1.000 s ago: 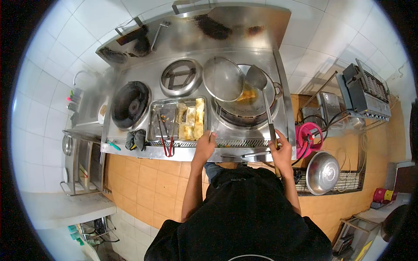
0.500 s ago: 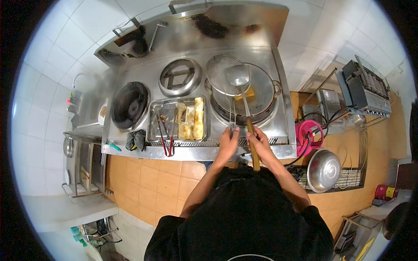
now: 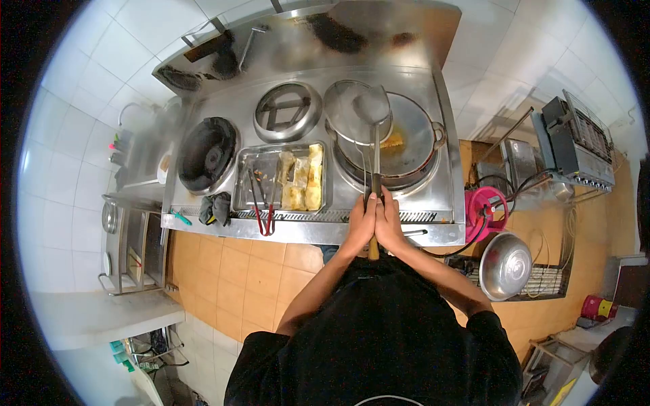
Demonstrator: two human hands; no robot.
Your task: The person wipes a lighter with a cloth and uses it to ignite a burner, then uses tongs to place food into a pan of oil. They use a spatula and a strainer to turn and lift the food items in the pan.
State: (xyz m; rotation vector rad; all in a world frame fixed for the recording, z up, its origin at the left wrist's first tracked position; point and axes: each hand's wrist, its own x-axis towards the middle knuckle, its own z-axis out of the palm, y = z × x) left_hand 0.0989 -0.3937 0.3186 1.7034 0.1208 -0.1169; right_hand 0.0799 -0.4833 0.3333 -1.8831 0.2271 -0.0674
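My left hand [image 3: 361, 220] is closed around the thin handle of a round mesh skimmer [image 3: 338, 111], which is over the left part of the wok. My right hand [image 3: 389, 222] is closed on the wooden-handled wok spatula [image 3: 376, 149], whose metal blade overlaps the skimmer's mesh in view. Both hands press close together at the stove's front edge. In the wok [image 3: 416, 135] a golden-brown piece of food [image 3: 393, 141] lies in liquid. Whether blade and mesh touch is not clear.
Left of the wok, a metal tray [image 3: 238, 193] holds several pale-yellow rolls [image 3: 315, 177] and red-handled tongs [image 3: 266, 223]. A blackened wok [image 3: 206, 154], a burner ring [image 3: 287, 111] and a dark cloth [image 3: 214, 207] are also on the stove. A pink stand [image 3: 486, 211] and metal bowl [image 3: 505, 266] stand right.
My right hand has moved left against my left hand, swinging the spatula upright beside the skimmer handle. The spatula blade has risen slightly. The camera view has shifted a little.
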